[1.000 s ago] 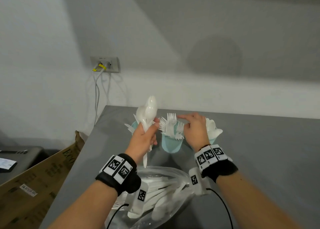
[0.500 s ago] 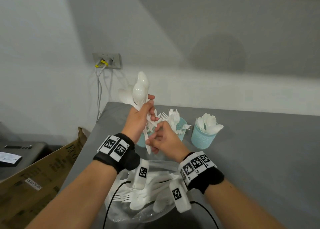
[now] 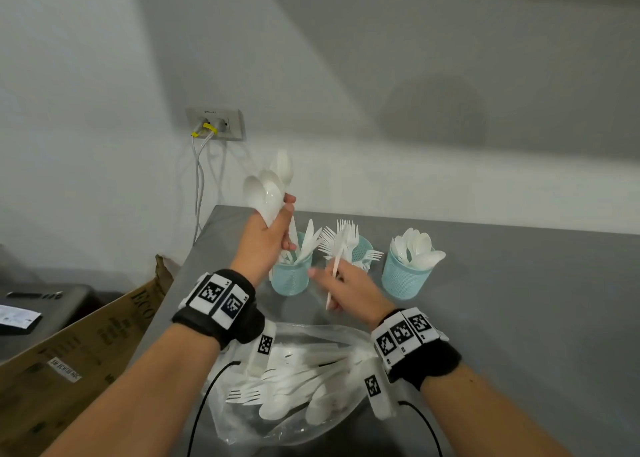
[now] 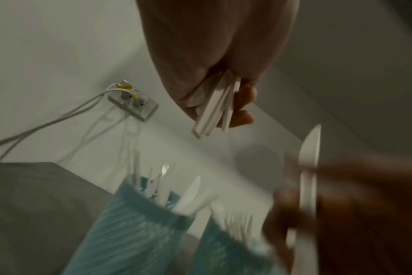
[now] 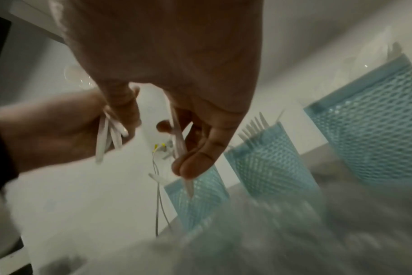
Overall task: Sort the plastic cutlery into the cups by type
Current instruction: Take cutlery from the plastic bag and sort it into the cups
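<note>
1. Lying nearest, a clear bag [image 3: 311,422] holds loose white cutlery.
2. Right hand [image 3: 349,288] pinches one knife [image 3: 334,276] by its handle.
3. Left hand [image 3: 263,245] grips a bunch of spoons [image 3: 268,190], bowls up.
4. Three cups [image 3: 403,280] stand beyond.
5. Cardboard box [image 3: 86,346] lettering is unreadable.

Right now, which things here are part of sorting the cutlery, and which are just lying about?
Job: left hand gripping spoons; right hand pinching a knife; three blue cups; bag of cutlery.
Lying about: cardboard box; wall socket.
</note>
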Available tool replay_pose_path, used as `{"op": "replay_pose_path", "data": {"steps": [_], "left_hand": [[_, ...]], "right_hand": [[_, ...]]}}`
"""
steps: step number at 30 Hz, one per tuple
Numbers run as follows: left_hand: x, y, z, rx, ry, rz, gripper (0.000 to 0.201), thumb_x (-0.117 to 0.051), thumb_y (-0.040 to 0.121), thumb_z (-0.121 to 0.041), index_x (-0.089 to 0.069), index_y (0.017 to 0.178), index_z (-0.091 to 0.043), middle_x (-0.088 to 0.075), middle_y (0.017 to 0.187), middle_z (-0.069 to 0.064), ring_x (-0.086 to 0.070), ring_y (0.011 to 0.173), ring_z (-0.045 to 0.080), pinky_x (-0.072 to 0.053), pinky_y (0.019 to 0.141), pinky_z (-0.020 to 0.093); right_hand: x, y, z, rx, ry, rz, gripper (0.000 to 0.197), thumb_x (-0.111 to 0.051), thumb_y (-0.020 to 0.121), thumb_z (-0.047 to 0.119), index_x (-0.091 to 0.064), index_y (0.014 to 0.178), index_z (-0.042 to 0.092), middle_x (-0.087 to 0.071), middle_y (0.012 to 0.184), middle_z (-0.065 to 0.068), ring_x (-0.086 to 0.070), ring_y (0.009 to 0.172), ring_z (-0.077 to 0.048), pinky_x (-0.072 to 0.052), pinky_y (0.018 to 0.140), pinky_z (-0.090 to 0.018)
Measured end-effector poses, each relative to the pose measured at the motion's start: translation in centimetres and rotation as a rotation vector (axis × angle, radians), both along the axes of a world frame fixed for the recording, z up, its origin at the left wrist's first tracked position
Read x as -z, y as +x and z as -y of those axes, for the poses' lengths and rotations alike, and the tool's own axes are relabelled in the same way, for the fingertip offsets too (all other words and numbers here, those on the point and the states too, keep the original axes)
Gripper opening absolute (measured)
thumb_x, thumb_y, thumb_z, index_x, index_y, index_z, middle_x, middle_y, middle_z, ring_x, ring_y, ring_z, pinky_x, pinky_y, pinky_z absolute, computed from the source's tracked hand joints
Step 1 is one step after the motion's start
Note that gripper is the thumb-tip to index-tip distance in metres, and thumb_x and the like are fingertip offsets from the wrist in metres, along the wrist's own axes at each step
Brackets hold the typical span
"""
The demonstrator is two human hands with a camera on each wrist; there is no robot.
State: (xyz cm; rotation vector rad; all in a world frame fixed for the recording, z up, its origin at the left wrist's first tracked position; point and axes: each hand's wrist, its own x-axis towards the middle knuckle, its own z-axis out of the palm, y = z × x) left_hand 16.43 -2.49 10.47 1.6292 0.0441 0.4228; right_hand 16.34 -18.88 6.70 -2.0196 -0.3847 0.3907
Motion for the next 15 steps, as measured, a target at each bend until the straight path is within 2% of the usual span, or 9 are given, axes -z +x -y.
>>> {"op": "replay_pose_path", "data": {"steps": [2, 4, 6, 8, 9, 11, 13, 15], "left_hand": [[1.4, -0.5, 0.2, 0.019, 0.08, -0.035, 0.012, -0.049, 0.098, -0.023, -0.059, 0.096, -0.031, -0.044, 0.064, -0.002, -0.044, 0.05, 0.006, -0.051, 0.059, 0.025], [2.8, -1.0, 0.5, 0.009, 0.167, -0.079, 0.012, -0.051, 0.097, -0.024, -0.062, 0.101, -0.027, -0.049, 0.066, -0.004, -0.049, 0.055, 0.004, -0.048, 0.06, 0.018], [4.1, -1.4, 0.6, -0.013, 0.277, -0.106, 0.021, -0.052, 0.096, -0.027, -0.06, 0.114, -0.018, -0.056, 0.078, -0.004, -0.054, 0.068, 0.009, -0.046, 0.069, 0.02], [5.2, -1.7, 0.5, 0.0, 0.357, -0.098, 0.029, -0.053, 0.096, -0.029, -0.052, 0.124, -0.022, -0.059, 0.094, -0.006, -0.056, 0.082, 0.012, -0.044, 0.075, 0.026], [5.6, -1.8, 0.4, 0.014, 0.385, -0.091, 0.03, -0.052, 0.096, -0.029, -0.05, 0.125, -0.026, -0.061, 0.101, -0.007, -0.057, 0.088, 0.013, -0.044, 0.078, 0.028], [6.2, -1.9, 0.2, 0.041, 0.422, -0.087, 0.031, -0.052, 0.096, -0.029, -0.048, 0.126, -0.029, -0.062, 0.11, -0.006, -0.059, 0.098, 0.015, -0.046, 0.084, 0.033], [6.3, -2.1, 0.2, 0.066, 0.417, -0.069, 0.029, -0.052, 0.095, -0.028, -0.048, 0.124, -0.033, -0.06, 0.108, -0.013, -0.058, 0.099, 0.014, -0.046, 0.087, 0.032], [6.0, -2.3, 0.5, 0.094, 0.378, -0.056, 0.031, -0.053, 0.095, -0.026, -0.047, 0.119, -0.045, -0.058, 0.101, -0.024, -0.057, 0.097, 0.008, -0.045, 0.086, 0.026]], "right_hand": [[-1.3, 0.8, -0.1, 0.081, 0.016, 0.093, 0.052, -0.038, 0.095, 0.056, -0.051, 0.063, 0.017, -0.057, 0.056, 0.005, -0.053, 0.058, -0.014, -0.046, 0.072, -0.032], [-2.6, 1.6, -0.3, 0.147, 0.045, 0.25, 0.056, -0.029, 0.1, 0.047, -0.054, 0.06, 0.018, -0.057, 0.058, 0.004, -0.054, 0.062, -0.012, -0.042, 0.074, -0.03], [-3.7, 2.1, -0.5, 0.179, 0.127, 0.339, 0.044, -0.031, 0.103, 0.032, -0.057, 0.07, 0.019, -0.055, 0.062, 0.007, -0.053, 0.063, -0.009, -0.039, 0.071, -0.026], [-4.9, 2.2, -0.6, 0.193, 0.227, 0.338, 0.028, -0.033, 0.103, 0.024, -0.058, 0.09, 0.023, -0.055, 0.069, 0.01, -0.053, 0.067, -0.01, -0.04, 0.067, -0.022], [-5.3, 2.3, -0.6, 0.189, 0.269, 0.352, 0.024, -0.035, 0.102, 0.023, -0.059, 0.1, 0.024, -0.058, 0.078, 0.01, -0.055, 0.075, -0.01, -0.041, 0.07, -0.018], [-5.8, 2.6, -0.4, 0.152, 0.298, 0.381, 0.021, -0.043, 0.1, 0.023, -0.06, 0.111, 0.026, -0.057, 0.098, 0.008, -0.054, 0.094, -0.008, -0.041, 0.085, -0.014], [-6.0, 2.8, -0.4, 0.102, 0.219, 0.36, 0.019, -0.057, 0.092, 0.026, -0.064, 0.11, 0.027, -0.049, 0.099, 0.006, -0.052, 0.094, -0.007, -0.041, 0.089, -0.016], [-6.0, 2.9, -0.6, 0.071, 0.129, 0.35, 0.015, -0.066, 0.086, 0.024, -0.068, 0.101, 0.026, -0.052, 0.102, 0.004, -0.054, 0.098, -0.006, -0.042, 0.09, -0.016]]}}
